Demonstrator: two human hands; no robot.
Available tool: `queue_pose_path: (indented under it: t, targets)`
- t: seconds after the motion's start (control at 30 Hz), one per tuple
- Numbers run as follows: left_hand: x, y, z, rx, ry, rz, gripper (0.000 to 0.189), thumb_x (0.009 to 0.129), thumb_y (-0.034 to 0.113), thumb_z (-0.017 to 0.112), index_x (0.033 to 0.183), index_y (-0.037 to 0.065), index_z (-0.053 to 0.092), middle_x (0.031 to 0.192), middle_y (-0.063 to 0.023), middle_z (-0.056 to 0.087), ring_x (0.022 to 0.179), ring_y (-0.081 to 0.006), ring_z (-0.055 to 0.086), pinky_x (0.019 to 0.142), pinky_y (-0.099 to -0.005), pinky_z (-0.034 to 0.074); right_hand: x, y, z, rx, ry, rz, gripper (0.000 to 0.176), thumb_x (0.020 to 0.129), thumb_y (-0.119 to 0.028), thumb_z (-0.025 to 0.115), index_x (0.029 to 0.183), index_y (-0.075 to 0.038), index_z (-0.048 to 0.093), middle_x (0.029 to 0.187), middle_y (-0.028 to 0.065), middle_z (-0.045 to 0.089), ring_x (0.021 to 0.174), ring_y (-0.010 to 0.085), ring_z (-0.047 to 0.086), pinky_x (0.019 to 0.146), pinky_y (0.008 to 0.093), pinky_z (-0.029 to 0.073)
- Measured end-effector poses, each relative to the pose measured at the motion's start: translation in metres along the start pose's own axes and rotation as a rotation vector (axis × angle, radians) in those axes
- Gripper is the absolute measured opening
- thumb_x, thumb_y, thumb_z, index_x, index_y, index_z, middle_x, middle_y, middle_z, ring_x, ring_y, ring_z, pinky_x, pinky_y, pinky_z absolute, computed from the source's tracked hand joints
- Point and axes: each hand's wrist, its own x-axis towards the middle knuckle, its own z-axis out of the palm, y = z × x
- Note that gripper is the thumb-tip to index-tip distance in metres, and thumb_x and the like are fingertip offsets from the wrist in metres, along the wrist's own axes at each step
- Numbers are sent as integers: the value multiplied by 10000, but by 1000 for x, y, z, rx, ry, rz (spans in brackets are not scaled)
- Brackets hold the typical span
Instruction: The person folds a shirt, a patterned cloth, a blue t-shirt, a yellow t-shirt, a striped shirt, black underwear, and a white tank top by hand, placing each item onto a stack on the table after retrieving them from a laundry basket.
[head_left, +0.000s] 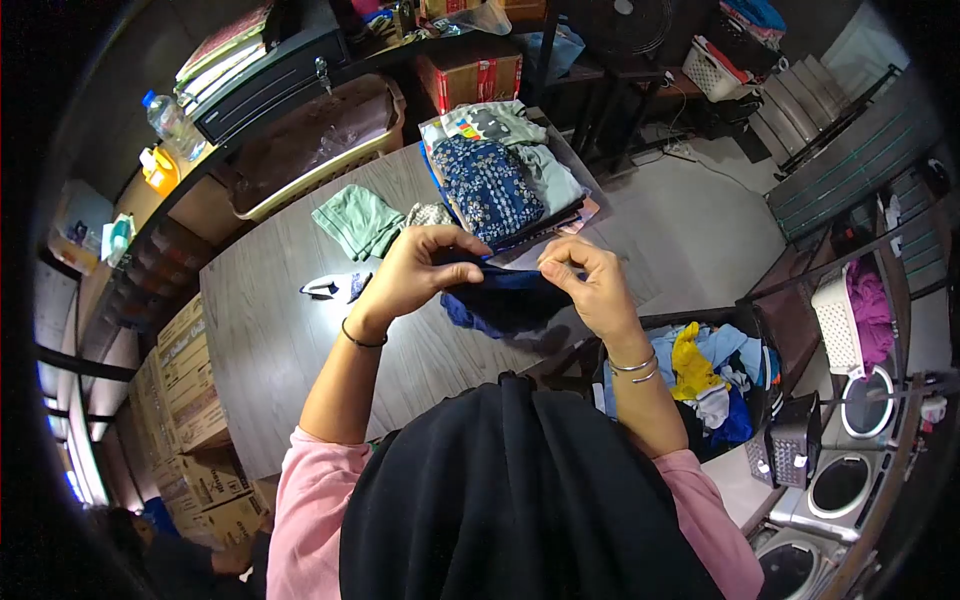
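Well, the dark navy soft-cloth garment [510, 303] hangs between the hands; left hand [425, 268] and right hand [590, 285] each pinch its top edge, thumb against fingers. Thin grip, so a slip would likely drop one corner; uneven pull could skew the edge. Just beyond the hands, the navy floral-print folded cloth [485, 190] could get shoved if they push forward. Pose: forearms reach ahead, angled inward, hands roughly level.

We have a garment [510, 300] over the table [265, 375], clothes pile [487, 188] beyond it. Laundry bin [770, 402] sits right, cartons [185, 370] left.
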Motion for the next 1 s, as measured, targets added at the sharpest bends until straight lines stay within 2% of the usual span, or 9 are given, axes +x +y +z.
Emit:
queue_pose_path:
  t: [0.2, 0.33, 0.47, 0.6, 0.7, 0.73, 0.8, 0.93, 1.0]
  targets:
    - [7, 0, 15, 169, -56, 138, 224, 771, 128, 774, 917, 4, 656, 865, -12, 658, 761, -89, 609, 697, -249, 506, -4, 1, 0, 231, 131, 165, 193, 940, -137, 580, 778, -37, 548, 727, -69, 456, 695, 25, 372, 592, 202, 320]
    - [11, -9, 10, 951, 231, 277, 206, 699, -93, 608, 886, -14, 647, 774, -66, 646, 770, -120, 613, 642, -283, 482, -11, -22, -7, 310, 178, 124, 187, 958, -135, 546, 797, -43, 516, 723, -57, 453, 692, 29, 374, 609, 202, 330]
    - [23, -22, 0, 468, 341, 184, 200, 690, -94, 530, 837, -6, 634, 723, -114, 622, 711, -137, 607, 649, -281, 475, -15, -45, -13, 127, 247, -19, 196, 981, -168, 519, 818, -60, 512, 738, -62, 439, 691, 33, 365, 610, 194, 326]
    - [19, 6, 9, -468, -82, -97, 102, 874, 20, 554, 943, 7, 627, 854, 5, 610, 775, -65, 554, 681, -200, 428, -5, -8, -54, -343, 481, 61, 191, 919, -171, 613, 805, -17, 607, 696, 30, 586, 633, 87, 500, 577, 243, 404]
    - [37, 18, 48, 103, 18, 57, 141, 889, 92, 560, 964, -10, 622, 838, -5, 601, 762, -96, 565, 689, -264, 480, -16, -18, -44, -304, 221, -209, 132, 874, -95, 643, 808, 19, 649, 726, 30, 605, 650, 77, 509, 554, 263, 416]
    - [36, 34, 68, 284, 78, 94, 150, 867, 82, 567, 957, -23, 623, 838, -63, 633, 780, -128, 592, 695, -300, 495, -23, -30, -31, -232, -12, -61, 86, 807, -94, 670, 823, -13, 695, 804, 126, 695, 720, 225, 671, 656, 320, 512]
    - [38, 12, 106, 357, -22, 369, 228, 763, -13, 556, 978, -35, 630, 905, -181, 665, 835, -224, 651, 766, -338, 510, -29, -11, -2, -411, -430, 408, 141, 835, -129, 629, 850, -8, 699, 871, 148, 696, 833, 229, 675, 767, 336, 513]
    - [-5, 17, 160, 54, -671, 389, 270, 754, -39, 593, 1022, -51, 619, 976, -200, 658, 938, -308, 644, 842, -355, 497, -37, 10, 19, -48, -264, 170, 142, 842, -133, 623, 870, -9, 688, 883, 148, 689, 845, 226, 667, 780, 334, 508]
    - [-13, 0, 151, 25, -684, 343, 256, 761, -13, 618, 1016, -40, 624, 984, -205, 655, 931, -314, 642, 844, -363, 499, -24, 9, 16, 107, -161, 137, 143, 845, -135, 621, 879, -10, 682, 889, 149, 685, 851, 224, 664, 787, 333, 505]
